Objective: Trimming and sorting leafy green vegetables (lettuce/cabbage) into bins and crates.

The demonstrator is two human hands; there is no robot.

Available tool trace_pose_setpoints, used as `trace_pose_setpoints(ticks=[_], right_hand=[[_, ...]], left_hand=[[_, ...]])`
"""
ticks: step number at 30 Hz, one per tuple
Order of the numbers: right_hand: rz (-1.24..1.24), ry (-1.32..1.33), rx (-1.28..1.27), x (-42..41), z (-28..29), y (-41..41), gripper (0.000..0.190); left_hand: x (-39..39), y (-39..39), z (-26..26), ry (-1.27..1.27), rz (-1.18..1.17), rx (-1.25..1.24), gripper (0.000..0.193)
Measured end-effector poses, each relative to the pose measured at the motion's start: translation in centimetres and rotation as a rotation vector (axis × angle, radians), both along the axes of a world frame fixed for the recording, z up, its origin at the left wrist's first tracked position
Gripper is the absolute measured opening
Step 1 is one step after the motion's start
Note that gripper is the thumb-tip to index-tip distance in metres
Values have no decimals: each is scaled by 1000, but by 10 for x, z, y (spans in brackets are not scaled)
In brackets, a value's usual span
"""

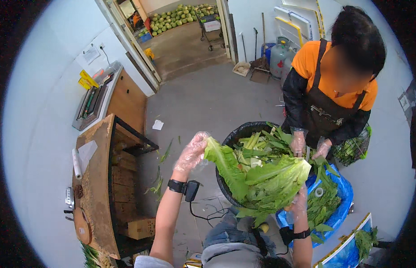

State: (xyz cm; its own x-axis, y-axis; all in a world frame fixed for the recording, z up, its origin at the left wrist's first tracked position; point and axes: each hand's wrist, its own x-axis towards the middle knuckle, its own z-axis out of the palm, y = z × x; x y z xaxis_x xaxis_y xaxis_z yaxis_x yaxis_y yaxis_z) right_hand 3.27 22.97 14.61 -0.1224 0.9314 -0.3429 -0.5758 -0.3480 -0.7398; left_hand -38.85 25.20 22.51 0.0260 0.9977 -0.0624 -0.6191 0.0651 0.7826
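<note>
My left hand (pixel 194 151), in a clear plastic glove, pinches the pale base of a single lettuce leaf (pixel 228 164) whose tip hangs down to the right. Gloved as well, my right hand (pixel 298 202) holds a leafy head of lettuce (pixel 278 181), its cut pale end pointing to the upper right. Both lie over a round bin lined with a black bag (pixel 222 177), which is filled with leaves, stalks and trimmings (pixel 253 144). The fingers of my right hand are partly hidden by the lettuce.
A co-worker (pixel 328 90) stands at the right, gloved hands in greens by the bin. Below them is a blue-lined container (pixel 345 197) of greens, with a wire basket (pixel 360 147) beside it. A worn wooden table (pixel 97 187) is at left. Leaf scraps (pixel 158 182) and cables (pixel 208 216) lie on the floor.
</note>
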Motion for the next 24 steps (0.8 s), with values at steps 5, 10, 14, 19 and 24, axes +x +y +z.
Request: trace_pose_setpoints(ticks=[5, 10, 14, 19, 24], right_hand=[[21, 73, 85, 12, 0, -7, 45], [-4, -149, 30, 0, 26, -11, 47], [91, -369, 105, -14, 51, -9, 48], [56, -339, -1, -18, 56, -4, 46], [-85, -104, 116, -13, 38, -2, 42]], left_hand=[[2, 2, 13, 4, 14, 52, 30], [24, 0, 42, 327, 121, 59, 22], [55, -4, 60, 583, 215, 127, 19], [42, 0, 90, 453, 234, 173, 25], [6, 1, 99, 105, 205, 104, 29]])
